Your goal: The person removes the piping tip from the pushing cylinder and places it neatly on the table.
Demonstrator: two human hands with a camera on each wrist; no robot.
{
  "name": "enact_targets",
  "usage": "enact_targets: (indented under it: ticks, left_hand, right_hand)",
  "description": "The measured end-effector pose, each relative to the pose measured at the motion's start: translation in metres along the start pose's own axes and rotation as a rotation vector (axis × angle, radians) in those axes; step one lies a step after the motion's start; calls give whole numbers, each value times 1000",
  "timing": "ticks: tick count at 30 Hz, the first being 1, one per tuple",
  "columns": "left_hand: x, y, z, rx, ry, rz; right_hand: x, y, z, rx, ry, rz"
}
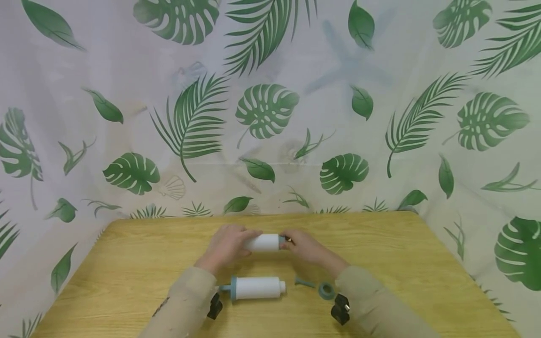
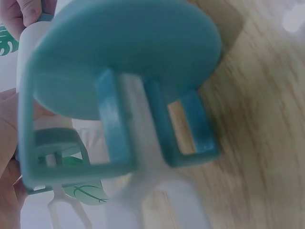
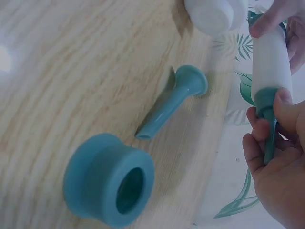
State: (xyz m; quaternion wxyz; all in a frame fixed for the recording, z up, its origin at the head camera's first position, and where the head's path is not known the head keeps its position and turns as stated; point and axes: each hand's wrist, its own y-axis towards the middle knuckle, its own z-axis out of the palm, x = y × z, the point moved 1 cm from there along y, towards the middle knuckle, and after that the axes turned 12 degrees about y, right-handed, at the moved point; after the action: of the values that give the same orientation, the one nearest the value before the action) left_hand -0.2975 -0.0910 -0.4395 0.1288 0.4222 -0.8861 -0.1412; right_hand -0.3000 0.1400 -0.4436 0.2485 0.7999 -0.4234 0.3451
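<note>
My left hand point(image 1: 230, 241) grips a white tube point(image 1: 264, 242) from above, holding it level over the table. My right hand point(image 1: 306, 245) holds a teal nozzle piece point(image 3: 270, 133) at the tube's right end, its thin stem between thumb and fingers. A teal collar point(image 3: 266, 97) rings the tube at that end. Behind my left hand, the tube's teal handle end point(image 2: 55, 138) with a white rod shows in the left wrist view. A second white tube point(image 1: 258, 287) lies nearer, with a teal flange point(image 1: 233, 288) and handle at its left.
Right of the lying tube are a loose teal nozzle point(image 3: 167, 107) with a flared end and a teal ring cap point(image 3: 119, 179). Everything lies on a wood-grain table point(image 1: 139, 263). A leaf-patterned curtain point(image 1: 270, 178) hangs behind the far edge.
</note>
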Motion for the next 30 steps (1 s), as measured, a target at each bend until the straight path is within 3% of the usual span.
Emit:
enact_targets:
  ticks: [7,12,22,30]
  left_hand:
    - [0,-2,2,28,-33,-14]
    - [-1,-4,4,11,-59,-34]
    - [0,-8,3,-60,-9,-5]
    - [1,-11,4,-69,-46,-20]
  right_hand:
    - [-4,-3,-1,-44,46,-31]
    - [-6,-4,-2,-53,34,-82]
    - [-9,-9,0,19,244,56]
    - [-9,-10,0,-58,214,65]
